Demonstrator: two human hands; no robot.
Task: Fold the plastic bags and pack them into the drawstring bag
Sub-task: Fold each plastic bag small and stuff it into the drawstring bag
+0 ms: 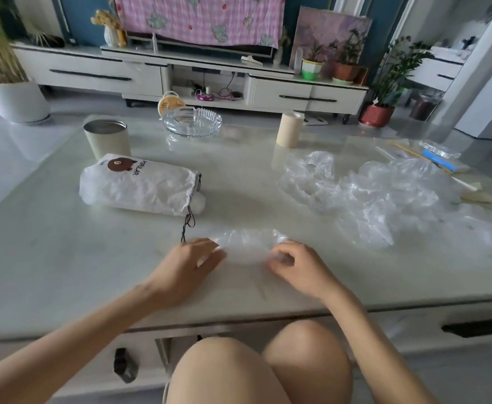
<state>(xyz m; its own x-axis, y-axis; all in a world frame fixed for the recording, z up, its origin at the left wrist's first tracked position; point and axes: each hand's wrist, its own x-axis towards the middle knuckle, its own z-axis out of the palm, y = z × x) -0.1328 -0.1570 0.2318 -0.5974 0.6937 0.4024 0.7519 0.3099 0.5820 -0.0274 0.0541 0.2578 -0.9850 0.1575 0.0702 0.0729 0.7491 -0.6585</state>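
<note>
A clear plastic bag (246,246) lies as a narrow strip on the pale table, near the front edge. My left hand (191,265) rests flat on its left end with fingers stretched out. My right hand (294,265) has curled fingers pinching the strip's right end. The white drawstring bag (139,185) with a brown bear print lies on its side to the left, mouth facing right, dark cords trailing toward my left hand. A loose heap of crumpled clear plastic bags (379,193) spreads over the right side of the table.
At the table's (64,258) back stand a metal-lidded canister (106,138), a glass ashtray (192,122) and a beige cylinder (289,129). Small packets and sticks (440,158) lie at the far right. My knees are under the front edge.
</note>
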